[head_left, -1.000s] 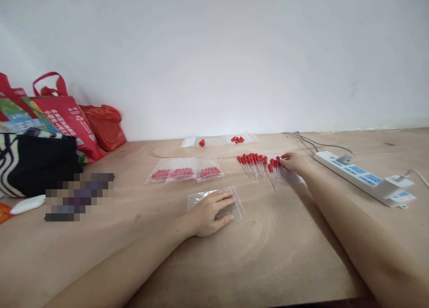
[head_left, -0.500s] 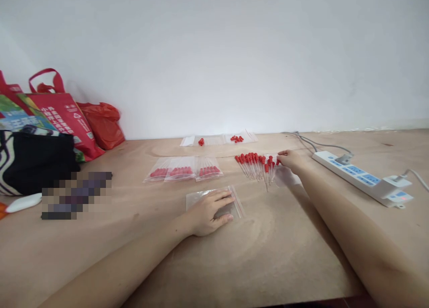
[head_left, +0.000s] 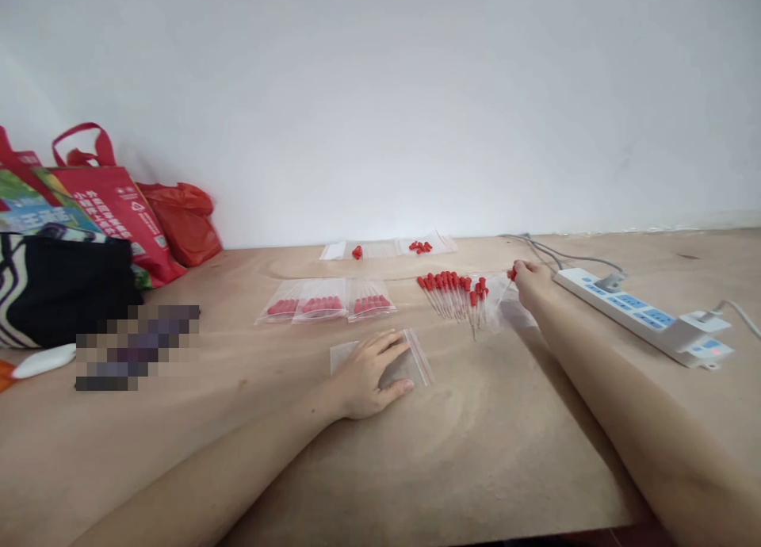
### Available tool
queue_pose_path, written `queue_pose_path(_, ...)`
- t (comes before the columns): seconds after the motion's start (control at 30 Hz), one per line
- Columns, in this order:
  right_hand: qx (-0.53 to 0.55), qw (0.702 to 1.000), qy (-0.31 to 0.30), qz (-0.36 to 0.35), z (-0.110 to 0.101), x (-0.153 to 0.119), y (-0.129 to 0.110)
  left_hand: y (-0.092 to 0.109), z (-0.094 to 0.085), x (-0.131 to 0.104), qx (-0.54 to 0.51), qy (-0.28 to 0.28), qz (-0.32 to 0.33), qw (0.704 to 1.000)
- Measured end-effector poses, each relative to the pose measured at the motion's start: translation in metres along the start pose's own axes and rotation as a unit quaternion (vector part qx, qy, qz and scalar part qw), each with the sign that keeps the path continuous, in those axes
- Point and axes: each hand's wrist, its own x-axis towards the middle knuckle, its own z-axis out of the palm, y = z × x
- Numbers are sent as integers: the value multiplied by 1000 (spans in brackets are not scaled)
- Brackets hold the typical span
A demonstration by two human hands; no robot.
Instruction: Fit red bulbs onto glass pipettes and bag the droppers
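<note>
My left hand (head_left: 376, 379) lies with fingers spread on a clear zip bag (head_left: 421, 358) that is flat on the table. My right hand (head_left: 535, 284) pinches a glass dropper (head_left: 512, 273) by its red rubber bulb, to the right of the pile. Several more droppers (head_left: 455, 285) lie fanned out, red bulbs away from me and thin glass tips toward me. Another clear bag (head_left: 516, 314) lies below my right hand. Left of the pile are three zip bags (head_left: 319, 293) with red-bulbed pieces inside.
Against the wall, clear bags (head_left: 381, 249) hold loose red bulbs (head_left: 420, 246). A white power strip (head_left: 636, 313) with plugged-in cables stands at right. Red shopping bags (head_left: 124, 206), a black cloth bag (head_left: 71, 285) and a blurred-out object (head_left: 139, 349) occupy the left side.
My right hand has moved slightly right, drawing one dropper away from the pile. My left hand stays on the bag, its fingers shifted only slightly.
</note>
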Motion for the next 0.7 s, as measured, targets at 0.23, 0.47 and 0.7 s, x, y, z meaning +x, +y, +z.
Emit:
queue_pose_path(0.23, 196, 973, -118, 10, 22, -78, -32, 0, -1, 0, 28, -7, -23, 999)
queue_pose_path(0.47, 227, 949, -212, 53, 18, -132, -36, 0, -1, 1, 26, 9, -10, 1000)
queue_pose_path(0.7, 238, 949, -200, 56, 24, -134, -36, -3, 2, 5, 6, 35, -10, 999)
